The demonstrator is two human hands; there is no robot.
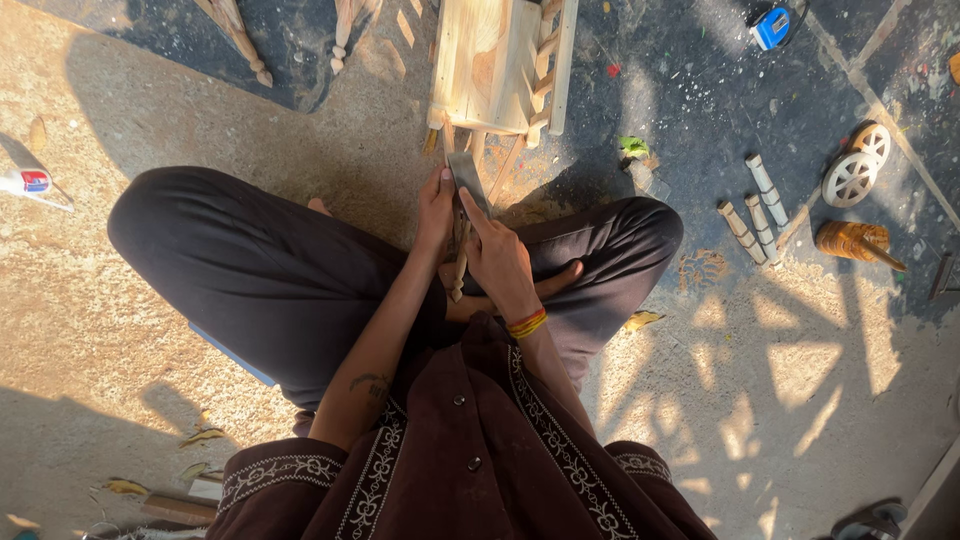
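Note:
I sit cross-legged on a sawdust-strewn floor. My left hand (436, 208) and my right hand (497, 252) meet over my lap. Together they grip a flat grey metal tool (466, 175), its blade pointing away from me. Under it lies a slim turned wooden spindle (459, 268) that runs down between my hands toward my foot. My right index finger lies along the blade. A red and yellow thread band is on my right wrist. Which hand steadies the spindle is hidden by the fingers.
A pale wooden frame (498, 62) with turned spindles stands just ahead. Several short wooden pegs (755, 208), two small wooden wheels (858, 168) and a round wooden mallet (852, 242) lie at the right. A blue tape measure (771, 27) is at the top right.

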